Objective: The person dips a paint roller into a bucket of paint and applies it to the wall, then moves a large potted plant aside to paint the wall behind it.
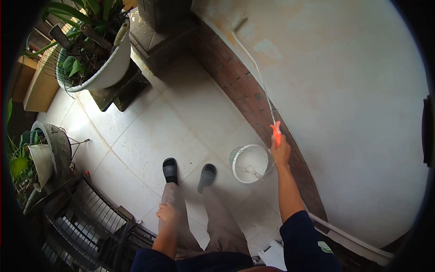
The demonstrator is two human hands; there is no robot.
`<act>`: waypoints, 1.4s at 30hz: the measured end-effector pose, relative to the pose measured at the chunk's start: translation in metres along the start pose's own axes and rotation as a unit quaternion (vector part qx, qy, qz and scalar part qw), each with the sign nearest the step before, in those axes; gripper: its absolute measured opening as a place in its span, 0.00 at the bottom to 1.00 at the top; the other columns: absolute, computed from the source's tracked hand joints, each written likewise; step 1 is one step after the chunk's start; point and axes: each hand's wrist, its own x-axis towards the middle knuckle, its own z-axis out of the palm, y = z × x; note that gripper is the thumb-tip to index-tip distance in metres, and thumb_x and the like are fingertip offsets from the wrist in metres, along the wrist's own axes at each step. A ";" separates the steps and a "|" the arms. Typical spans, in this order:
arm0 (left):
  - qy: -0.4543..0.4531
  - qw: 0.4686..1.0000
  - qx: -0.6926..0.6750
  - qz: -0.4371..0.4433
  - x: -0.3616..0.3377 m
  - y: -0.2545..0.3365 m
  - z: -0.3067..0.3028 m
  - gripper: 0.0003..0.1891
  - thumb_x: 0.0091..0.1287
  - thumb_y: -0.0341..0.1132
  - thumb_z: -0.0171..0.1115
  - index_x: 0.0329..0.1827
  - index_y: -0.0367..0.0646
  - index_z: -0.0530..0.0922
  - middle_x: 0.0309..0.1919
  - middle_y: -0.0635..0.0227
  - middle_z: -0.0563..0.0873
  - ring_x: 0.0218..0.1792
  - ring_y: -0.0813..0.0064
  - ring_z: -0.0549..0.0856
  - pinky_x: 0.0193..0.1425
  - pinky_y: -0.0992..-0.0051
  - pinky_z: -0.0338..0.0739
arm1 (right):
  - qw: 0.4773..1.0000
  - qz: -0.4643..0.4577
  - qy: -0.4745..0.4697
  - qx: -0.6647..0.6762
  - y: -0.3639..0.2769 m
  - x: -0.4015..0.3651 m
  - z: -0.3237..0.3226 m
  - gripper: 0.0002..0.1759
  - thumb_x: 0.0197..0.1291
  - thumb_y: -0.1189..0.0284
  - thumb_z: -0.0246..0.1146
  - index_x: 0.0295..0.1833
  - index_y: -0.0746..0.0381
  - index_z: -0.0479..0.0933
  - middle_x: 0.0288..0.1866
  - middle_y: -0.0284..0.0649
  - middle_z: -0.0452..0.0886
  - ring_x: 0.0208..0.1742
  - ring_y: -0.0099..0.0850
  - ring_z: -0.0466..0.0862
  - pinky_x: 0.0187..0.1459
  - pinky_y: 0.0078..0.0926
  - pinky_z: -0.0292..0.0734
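My right hand (281, 152) is closed round the orange handle of a paint roller (255, 63). Its long thin wire frame reaches up and to the left, and the roller head touches the wall (353, 113), which has patchy, stained paint near it. Below and left of that hand, a bucket (250, 164) of white paint stands on the floor, with a paint-smeared brush or stick lying across its inside. My left hand (167, 213) rests on my left leg near the knee, fingers lying over the trouser cloth and holding nothing.
A brown brick strip (240, 86) runs along the wall's foot. At the upper left, a large white plant pot (108, 72) sits on a dark stand; another pot (56, 145) is at the left. A black metal rack (90, 222) stands lower left. My sandalled feet are on the tiled floor (154, 122).
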 end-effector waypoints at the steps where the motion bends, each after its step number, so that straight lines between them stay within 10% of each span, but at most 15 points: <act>1: 0.004 1.000 0.001 0.003 0.003 0.001 0.003 0.50 0.41 0.60 0.79 0.69 0.54 0.68 0.60 0.64 0.73 0.59 0.58 0.81 0.52 0.59 0.78 | 1.000 0.007 0.002 -0.004 0.016 -0.017 -0.007 0.17 0.65 0.60 0.63 0.46 0.63 0.75 0.34 0.54 0.83 0.35 0.56 0.84 0.35 0.50 0.77; 13: 0.023 0.999 0.001 0.029 0.000 0.007 0.011 0.50 0.43 0.60 0.78 0.70 0.52 0.68 0.59 0.62 0.72 0.58 0.57 0.81 0.53 0.59 0.77 | 0.998 0.060 0.002 -0.019 0.139 -0.164 -0.069 0.15 0.64 0.65 0.64 0.49 0.64 0.75 0.35 0.55 0.82 0.37 0.57 0.83 0.36 0.48 0.76; 30: 0.022 0.999 -0.028 0.026 0.003 0.004 0.017 0.48 0.42 0.58 0.79 0.68 0.51 0.70 0.60 0.59 0.73 0.58 0.54 0.80 0.55 0.58 0.75 | 0.994 0.062 -0.086 -0.034 -0.039 0.054 0.078 0.21 0.67 0.54 0.58 0.46 0.63 0.70 0.36 0.57 0.83 0.37 0.59 0.83 0.39 0.56 0.76; 42: 0.025 0.998 -0.027 0.042 -0.005 0.002 -0.001 0.48 0.41 0.57 0.79 0.67 0.50 0.71 0.60 0.59 0.73 0.57 0.55 0.81 0.58 0.58 0.74 | 0.988 0.104 -0.092 -0.066 0.137 -0.142 0.013 0.18 0.67 0.59 0.59 0.44 0.65 0.68 0.31 0.59 0.80 0.34 0.61 0.82 0.33 0.54 0.74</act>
